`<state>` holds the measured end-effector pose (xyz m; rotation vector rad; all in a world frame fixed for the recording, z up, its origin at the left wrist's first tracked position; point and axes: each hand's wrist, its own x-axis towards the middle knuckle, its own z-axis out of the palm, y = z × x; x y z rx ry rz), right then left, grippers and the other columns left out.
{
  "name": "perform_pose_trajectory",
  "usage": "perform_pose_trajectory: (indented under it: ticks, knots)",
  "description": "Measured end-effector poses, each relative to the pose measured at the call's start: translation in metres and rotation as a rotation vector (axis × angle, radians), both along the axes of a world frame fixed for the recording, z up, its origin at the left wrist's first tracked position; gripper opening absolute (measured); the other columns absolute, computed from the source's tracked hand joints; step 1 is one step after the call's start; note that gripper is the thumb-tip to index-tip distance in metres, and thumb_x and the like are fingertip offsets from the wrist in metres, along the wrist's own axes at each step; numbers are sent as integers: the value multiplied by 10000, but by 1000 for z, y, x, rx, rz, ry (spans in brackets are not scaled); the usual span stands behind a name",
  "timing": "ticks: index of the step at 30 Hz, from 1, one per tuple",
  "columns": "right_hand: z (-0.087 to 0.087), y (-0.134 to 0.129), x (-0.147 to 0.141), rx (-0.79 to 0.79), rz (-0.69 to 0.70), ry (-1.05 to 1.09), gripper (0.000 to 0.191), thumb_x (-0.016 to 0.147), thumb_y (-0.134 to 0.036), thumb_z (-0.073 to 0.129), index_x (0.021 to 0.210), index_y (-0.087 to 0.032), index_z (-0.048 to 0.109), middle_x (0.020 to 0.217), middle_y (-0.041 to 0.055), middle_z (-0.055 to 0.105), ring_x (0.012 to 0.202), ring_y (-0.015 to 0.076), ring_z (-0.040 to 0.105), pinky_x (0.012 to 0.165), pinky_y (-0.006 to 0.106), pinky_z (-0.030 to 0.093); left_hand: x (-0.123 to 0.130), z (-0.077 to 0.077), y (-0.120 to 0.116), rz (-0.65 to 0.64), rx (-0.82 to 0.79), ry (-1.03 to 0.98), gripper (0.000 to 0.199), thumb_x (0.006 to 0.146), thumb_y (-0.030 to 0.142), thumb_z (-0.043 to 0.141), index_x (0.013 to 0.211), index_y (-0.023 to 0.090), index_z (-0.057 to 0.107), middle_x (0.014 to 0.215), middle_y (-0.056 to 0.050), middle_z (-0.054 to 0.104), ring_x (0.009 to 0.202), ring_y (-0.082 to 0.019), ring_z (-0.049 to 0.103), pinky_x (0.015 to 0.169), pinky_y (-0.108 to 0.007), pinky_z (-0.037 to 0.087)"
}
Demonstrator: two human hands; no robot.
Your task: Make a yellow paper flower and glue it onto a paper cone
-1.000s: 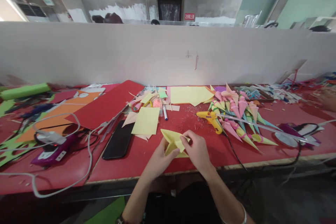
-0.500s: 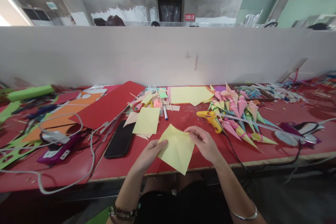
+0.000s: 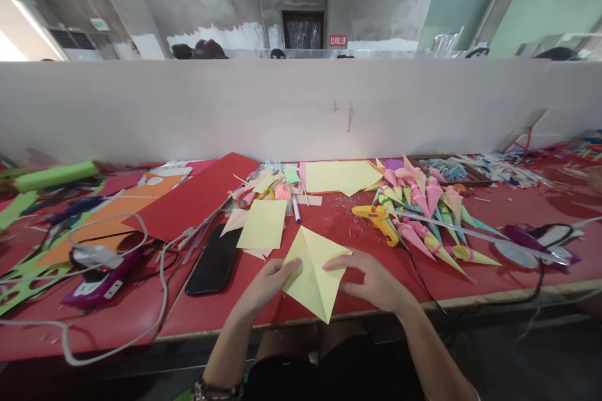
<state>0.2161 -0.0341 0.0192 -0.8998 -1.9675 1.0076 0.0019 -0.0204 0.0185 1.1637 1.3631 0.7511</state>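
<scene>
A creased sheet of yellow paper (image 3: 314, 279) is held up over the table's front edge, one corner pointing down. My left hand (image 3: 273, 282) pinches its left side, with the thumb on top. On the right side, my right hand (image 3: 371, 279) has its fingers on the paper's face and the thumb near the edge. A fold line runs down the middle of the sheet. Beyond it lie another yellow sheet (image 3: 262, 223), a marker (image 3: 296, 208) and a black phone (image 3: 214, 261). A yellow glue gun (image 3: 379, 222) rests to the right.
Pink, yellow and blue paper cones (image 3: 430, 200) are heaped at the right. Red card (image 3: 192, 194), orange card (image 3: 106, 219) and a purple power strip (image 3: 103, 279) with looping cables cover the left. A white partition (image 3: 235, 109) stands behind the red table (image 3: 188, 319).
My right hand has moved from the sheet's upper right edge onto its face, fingers now spread over it. The centre crease shows more sharply. The whole view has shifted slightly.
</scene>
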Motion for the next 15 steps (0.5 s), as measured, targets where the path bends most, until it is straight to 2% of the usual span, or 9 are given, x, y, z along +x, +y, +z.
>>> perform_pose_trajectory:
  ticks: [2,5,9,11,13,15]
  knots:
    - [-5,0,-4,10,-84,48,182,749,-159,548,881,-233,650,906,26,648,871,159,570,805,281,420,1,-2,-1,-3,-24,-26,387,608,495,596,580,109,602,554,-17,580,540,-123,488,527,-228,359]
    - [-17,1,-9,14,-192,133,165,776,-174,510,818,-225,661,818,34,619,793,156,570,735,278,437,1,-7,-2,-10,-59,-91,391,606,505,599,605,114,616,590,-27,606,575,-137,510,552,-236,385]
    - [-30,4,-17,64,-299,155,152,769,-203,515,805,-238,659,879,39,537,869,171,529,786,307,416,0,-11,-3,55,24,-134,348,629,472,604,740,145,641,751,-40,649,733,-170,553,647,-238,416]
    - [-28,4,-16,99,-362,134,132,754,-222,534,787,-244,660,968,45,505,973,195,488,858,341,383,-1,-12,-3,34,82,-125,339,646,456,596,787,151,635,767,-32,644,739,-166,549,647,-233,415]
    - [-20,1,-7,115,-397,102,125,749,-234,541,791,-253,657,1045,47,489,1050,219,449,900,372,357,-3,-15,-1,-30,121,-99,331,668,451,574,765,139,626,690,-15,619,667,-148,531,603,-226,406]
    - [-8,-3,10,97,-412,86,147,770,-253,525,856,-269,644,1061,45,503,1040,218,467,875,370,386,-6,-20,1,-60,147,-73,327,683,450,556,729,132,613,633,4,587,618,-130,509,575,-216,393]
